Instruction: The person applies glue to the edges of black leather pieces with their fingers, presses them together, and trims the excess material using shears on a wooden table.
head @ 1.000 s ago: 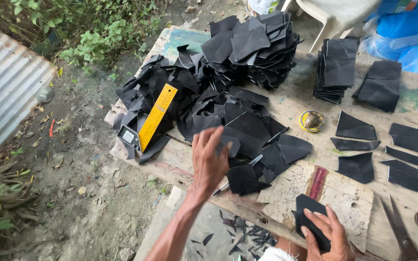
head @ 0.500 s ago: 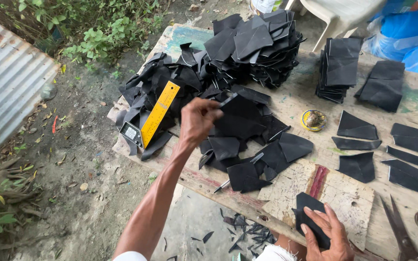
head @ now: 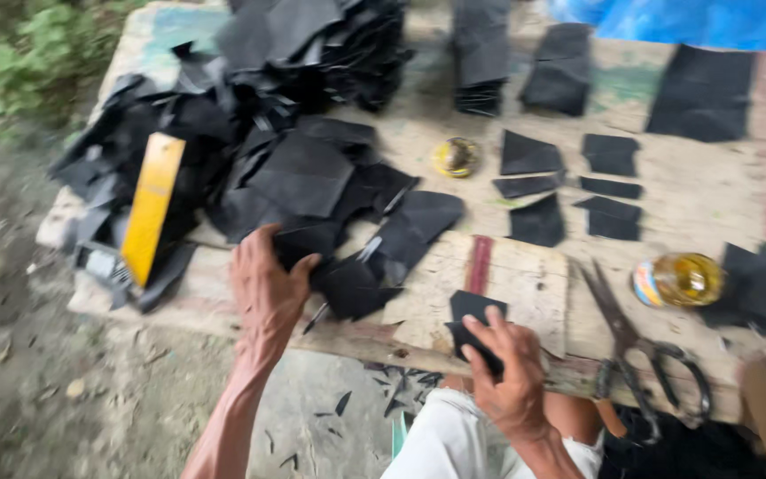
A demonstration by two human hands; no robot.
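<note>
Meanwhile, left hand (head: 263, 288) grips a black sheet (head: 305, 241); right hand (head: 507, 372) pinches a black piece (head: 472, 310).

left hand (head: 268, 288) drawn back from pile (head: 250, 133) to table edge (head: 223, 306)

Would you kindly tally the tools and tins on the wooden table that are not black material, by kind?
Yellow ruler: 1
Scissors: 1
Small round tins, one by the loose black pieces and one by the scissors: 2
Total: 4
The black pieces are too many and too blurred to count.
</note>
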